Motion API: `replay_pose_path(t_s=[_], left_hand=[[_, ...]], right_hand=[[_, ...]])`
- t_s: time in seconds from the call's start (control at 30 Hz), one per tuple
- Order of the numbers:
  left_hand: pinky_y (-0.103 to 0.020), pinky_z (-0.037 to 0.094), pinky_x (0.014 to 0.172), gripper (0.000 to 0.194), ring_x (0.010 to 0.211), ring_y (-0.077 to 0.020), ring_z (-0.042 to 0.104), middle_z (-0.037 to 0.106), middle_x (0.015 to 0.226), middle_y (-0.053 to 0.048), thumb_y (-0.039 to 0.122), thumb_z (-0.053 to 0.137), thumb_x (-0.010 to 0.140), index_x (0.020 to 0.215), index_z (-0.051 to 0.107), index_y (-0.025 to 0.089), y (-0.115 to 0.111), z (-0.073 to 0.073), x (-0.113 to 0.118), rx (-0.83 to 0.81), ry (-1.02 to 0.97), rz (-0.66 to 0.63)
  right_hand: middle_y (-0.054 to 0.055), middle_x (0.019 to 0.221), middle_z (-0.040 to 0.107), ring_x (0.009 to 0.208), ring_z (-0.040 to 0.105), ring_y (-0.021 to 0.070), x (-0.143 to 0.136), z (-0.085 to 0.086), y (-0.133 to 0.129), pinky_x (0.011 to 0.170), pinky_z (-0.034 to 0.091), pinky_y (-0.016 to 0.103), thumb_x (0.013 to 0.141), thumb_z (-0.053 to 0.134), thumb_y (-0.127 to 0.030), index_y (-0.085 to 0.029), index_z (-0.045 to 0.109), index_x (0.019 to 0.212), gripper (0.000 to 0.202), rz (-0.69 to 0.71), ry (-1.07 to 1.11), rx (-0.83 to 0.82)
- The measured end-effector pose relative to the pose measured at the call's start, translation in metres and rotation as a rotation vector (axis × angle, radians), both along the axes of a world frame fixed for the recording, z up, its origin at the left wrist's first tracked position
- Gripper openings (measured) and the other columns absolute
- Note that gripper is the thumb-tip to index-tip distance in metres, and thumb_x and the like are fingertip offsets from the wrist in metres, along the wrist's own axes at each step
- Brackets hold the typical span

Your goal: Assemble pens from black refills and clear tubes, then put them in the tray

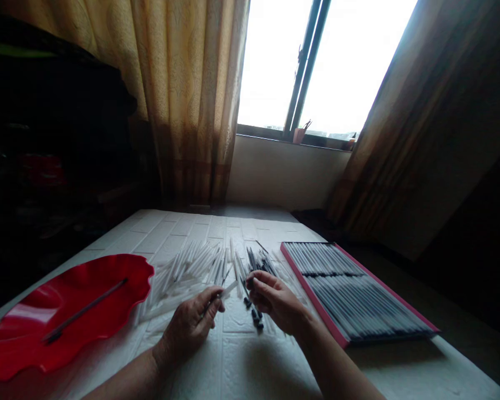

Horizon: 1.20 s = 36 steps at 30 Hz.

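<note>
My left hand (194,316) is closed round a pale, translucent pen barrel (230,288), its free end pointing up and right. My right hand (277,300) pinches a small black piece (250,282) between thumb and fingertips, close to the barrel's end but apart from it; most of it is hidden. Several black pen caps (256,318) lie on the table below the right hand. Just beyond that hand is a bunch of thin dark refills (258,258). Loose clear pen barrels (195,261) are spread past my left hand.
On the left, a red wavy-edged plate (108,266) holds one dark pen (87,311). A pink-edged box (312,300) with two rows of pens (354,303) stands at the right. The white brick-patterned table (183,225) ends before a curtained window, with a cup (299,135) on its sill.
</note>
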<state>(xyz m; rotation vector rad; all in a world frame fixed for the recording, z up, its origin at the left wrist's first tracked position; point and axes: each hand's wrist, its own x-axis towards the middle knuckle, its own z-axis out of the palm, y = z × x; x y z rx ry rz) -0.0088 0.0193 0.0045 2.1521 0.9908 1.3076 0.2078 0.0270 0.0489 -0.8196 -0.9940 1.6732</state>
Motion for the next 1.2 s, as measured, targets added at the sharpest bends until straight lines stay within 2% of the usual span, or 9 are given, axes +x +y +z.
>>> replay_pose_path(t_s=[0.1,0.2,0.5,0.8,1.03,1.2], left_hand=[[-0.018,0.051,0.047,0.022,0.044,-0.0087,0.063,0.07,0.073,0.002,0.027,0.046,0.096,0.114,0.058,0.021,0.002,-0.006,-0.001,0.026,0.009,-0.002],[-0.018,0.051,0.048,0.022,0.044,-0.0083,0.063,0.071,0.074,0.003,0.024,0.046,0.096,0.115,0.057,0.022,0.003,-0.009,-0.002,0.053,0.023,-0.01],[-0.016,0.051,0.047,0.023,0.044,-0.0077,0.062,0.07,0.073,0.003,0.017,0.047,0.094,0.115,0.056,0.021,0.0,0.001,-0.001,0.115,0.071,-0.034],[-0.016,0.052,0.048,0.024,0.044,-0.0081,0.063,0.071,0.074,0.003,0.016,0.046,0.093,0.114,0.055,0.021,-0.002,0.004,-0.001,0.157,0.113,-0.043],[-0.017,0.052,0.047,0.025,0.043,-0.0094,0.063,0.073,0.076,0.002,0.018,0.047,0.093,0.115,0.057,0.021,0.001,-0.001,-0.002,0.161,0.139,-0.004],[-0.025,0.058,0.068,0.025,0.072,-0.0174,0.074,0.075,0.078,-0.002,0.021,0.049,0.093,0.114,0.062,0.02,0.003,-0.008,-0.005,0.16,0.156,0.042]], right_hand=[[-0.003,0.062,0.057,0.048,0.041,0.0022,-0.001,0.0,0.001,0.04,0.018,0.014,0.057,0.091,-0.038,-0.013,0.068,0.078,0.04,0.014,0.057,-0.032],[0.0,0.068,0.063,0.051,0.046,0.0034,-0.003,0.0,0.002,0.043,0.024,0.014,0.056,0.092,-0.034,-0.013,0.068,0.079,0.039,0.01,0.087,-0.061],[0.004,0.071,0.068,0.054,0.053,0.0054,-0.004,-0.007,0.005,0.044,0.029,0.014,0.055,0.092,-0.032,-0.013,0.065,0.08,0.041,-0.012,0.096,-0.11],[-0.002,0.065,0.061,0.055,0.053,0.0063,-0.008,-0.005,0.002,0.045,0.028,0.015,0.054,0.092,-0.037,-0.015,0.064,0.079,0.043,0.007,0.03,-0.073],[-0.003,0.062,0.06,0.051,0.051,0.0064,-0.007,-0.007,0.002,0.044,0.029,0.017,0.06,0.087,-0.039,-0.015,0.065,0.077,0.037,-0.029,-0.072,0.041],[-0.003,0.065,0.061,0.054,0.056,0.0099,-0.005,-0.011,0.005,0.051,0.041,0.022,0.068,0.079,-0.039,-0.016,0.065,0.079,0.028,-0.1,-0.318,0.282]])
